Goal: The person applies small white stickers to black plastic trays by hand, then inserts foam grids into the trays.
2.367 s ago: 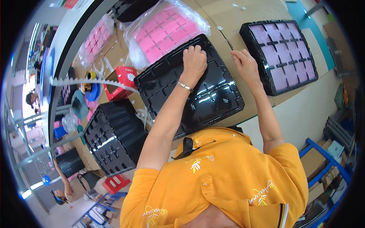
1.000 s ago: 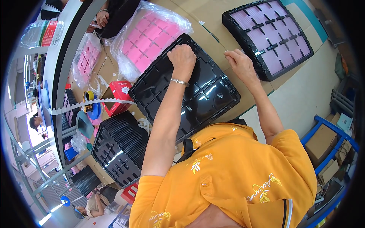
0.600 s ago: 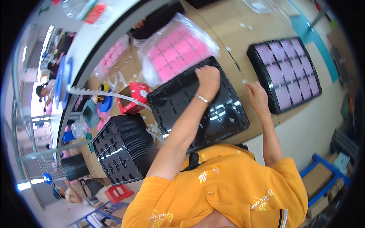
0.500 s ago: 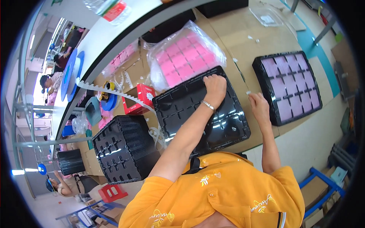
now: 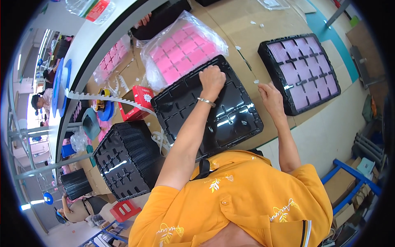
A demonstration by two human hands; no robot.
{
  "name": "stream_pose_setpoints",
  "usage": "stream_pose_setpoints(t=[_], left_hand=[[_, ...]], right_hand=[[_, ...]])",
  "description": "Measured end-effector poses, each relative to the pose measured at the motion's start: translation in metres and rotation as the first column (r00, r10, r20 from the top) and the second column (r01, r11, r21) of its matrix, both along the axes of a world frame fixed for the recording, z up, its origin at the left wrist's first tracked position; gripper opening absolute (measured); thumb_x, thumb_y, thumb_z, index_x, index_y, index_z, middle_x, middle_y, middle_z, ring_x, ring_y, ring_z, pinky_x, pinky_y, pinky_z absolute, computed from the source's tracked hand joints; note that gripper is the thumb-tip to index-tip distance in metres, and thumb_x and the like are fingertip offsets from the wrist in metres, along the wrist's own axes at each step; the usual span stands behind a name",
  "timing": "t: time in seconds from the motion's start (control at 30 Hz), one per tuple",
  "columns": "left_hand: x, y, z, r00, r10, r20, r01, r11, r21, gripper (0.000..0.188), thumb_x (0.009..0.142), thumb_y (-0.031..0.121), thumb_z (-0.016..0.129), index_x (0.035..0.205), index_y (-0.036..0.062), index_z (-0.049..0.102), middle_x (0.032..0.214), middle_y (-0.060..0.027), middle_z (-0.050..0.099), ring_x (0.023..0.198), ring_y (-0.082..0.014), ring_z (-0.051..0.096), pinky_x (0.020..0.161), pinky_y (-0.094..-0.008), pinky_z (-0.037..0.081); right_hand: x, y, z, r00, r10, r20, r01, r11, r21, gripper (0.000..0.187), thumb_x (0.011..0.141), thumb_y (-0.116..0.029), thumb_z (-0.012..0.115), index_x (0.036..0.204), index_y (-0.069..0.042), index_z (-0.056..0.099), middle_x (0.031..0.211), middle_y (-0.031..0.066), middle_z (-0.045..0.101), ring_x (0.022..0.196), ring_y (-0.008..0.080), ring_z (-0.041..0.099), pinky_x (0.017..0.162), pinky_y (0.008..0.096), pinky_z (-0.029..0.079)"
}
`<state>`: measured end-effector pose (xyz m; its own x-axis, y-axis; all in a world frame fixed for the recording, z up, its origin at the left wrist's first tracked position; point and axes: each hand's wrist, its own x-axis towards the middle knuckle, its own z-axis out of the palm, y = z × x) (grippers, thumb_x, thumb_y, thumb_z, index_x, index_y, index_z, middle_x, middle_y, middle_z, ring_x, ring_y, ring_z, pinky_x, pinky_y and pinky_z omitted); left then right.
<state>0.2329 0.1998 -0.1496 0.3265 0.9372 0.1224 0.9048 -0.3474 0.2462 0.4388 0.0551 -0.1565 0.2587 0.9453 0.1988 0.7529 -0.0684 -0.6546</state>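
A large black plastic tray [image 5: 193, 113], glossy and molded with cross-shaped ridges, lies on the cardboard-covered table in front of me. My left hand [image 5: 212, 80] is closed and rests on its far part; whatever the fingers hold, if anything, is hidden. To the right of that tray, my right hand [image 5: 271, 98] hovers with its fingers curled into a pinch. A small white scrap [image 5: 256, 81] shows beside its fingertips, and I cannot tell whether they touch it. Further right sits a black tray filled with pale purple pieces [image 5: 304, 74].
A stack of black trays [image 5: 127, 158] stands at the left. Pink pieces in clear plastic wrap [image 5: 183, 51] lie beyond the tray, near a red box [image 5: 142, 96] and a white toothed strip [image 5: 111, 98]. Another person's hand [image 5: 144, 19] appears at the far side.
The whole view has shifted, so the scene sits higher and further left. My right hand has drawn slightly back from the white scrap. Another person's hand has appeared at the far side.
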Motion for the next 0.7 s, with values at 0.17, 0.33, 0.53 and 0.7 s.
stream_pose_setpoints(t=[0.17, 0.33, 0.53, 0.7], left_hand=[[-0.017, -0.002, -0.007, 0.978, 0.036, 0.207, -0.024, 0.998, -0.062, 0.020, 0.078, 0.019, 0.054, 0.075, 0.0049, 0.068, 0.083, -0.0152, 0.066, 0.080, -0.0353, 0.064, 0.070, -0.0481, 0.049], [-0.024, -0.003, -0.001, 0.931, 0.076, 0.358, -0.007, 0.982, -0.190, 0.022, 0.079, 0.022, 0.054, 0.081, 0.0069, 0.070, 0.086, -0.0120, 0.066, 0.082, -0.0333, 0.064, 0.072, -0.0410, 0.050], [-0.034, -0.006, -0.006, 0.980, 0.008, 0.201, 0.012, 0.995, -0.099, 0.018, 0.083, 0.018, 0.058, 0.089, 0.0114, 0.073, 0.091, -0.0110, 0.066, 0.085, -0.0326, 0.064, 0.073, -0.0416, 0.049], [-0.035, -0.023, 0.001, 0.959, -0.271, -0.084, 0.282, 0.946, 0.162, 0.020, 0.086, 0.011, 0.060, 0.096, 0.0184, 0.075, 0.080, -0.0036, 0.056, 0.078, -0.0221, 0.057, 0.066, -0.0381, 0.036]], right_hand=[[0.000, -0.001, 0.000, 1.000, -0.004, -0.014, 0.004, 1.000, -0.019, 0.014, 0.090, -0.016, 0.063, 0.100, -0.008, 0.069, 0.090, 0.0127, 0.063, 0.083, 0.0354, 0.064, 0.071, 0.0424, 0.051], [-0.002, 0.003, -0.002, 1.000, 0.021, 0.010, -0.021, 1.000, -0.012, 0.015, 0.091, -0.017, 0.062, 0.100, -0.007, 0.069, 0.090, 0.0123, 0.064, 0.083, 0.0350, 0.064, 0.072, 0.0424, 0.051], [-0.009, 0.011, 0.004, 0.998, 0.055, 0.014, -0.056, 0.998, 0.014, 0.015, 0.091, -0.017, 0.061, 0.099, -0.007, 0.069, 0.090, 0.0124, 0.064, 0.083, 0.0347, 0.064, 0.072, 0.0422, 0.051], [-0.008, 0.009, 0.004, 0.999, 0.035, 0.005, -0.035, 0.999, -0.006, 0.014, 0.091, -0.017, 0.061, 0.099, -0.007, 0.068, 0.090, 0.0120, 0.064, 0.083, 0.0345, 0.064, 0.071, 0.0427, 0.051]])
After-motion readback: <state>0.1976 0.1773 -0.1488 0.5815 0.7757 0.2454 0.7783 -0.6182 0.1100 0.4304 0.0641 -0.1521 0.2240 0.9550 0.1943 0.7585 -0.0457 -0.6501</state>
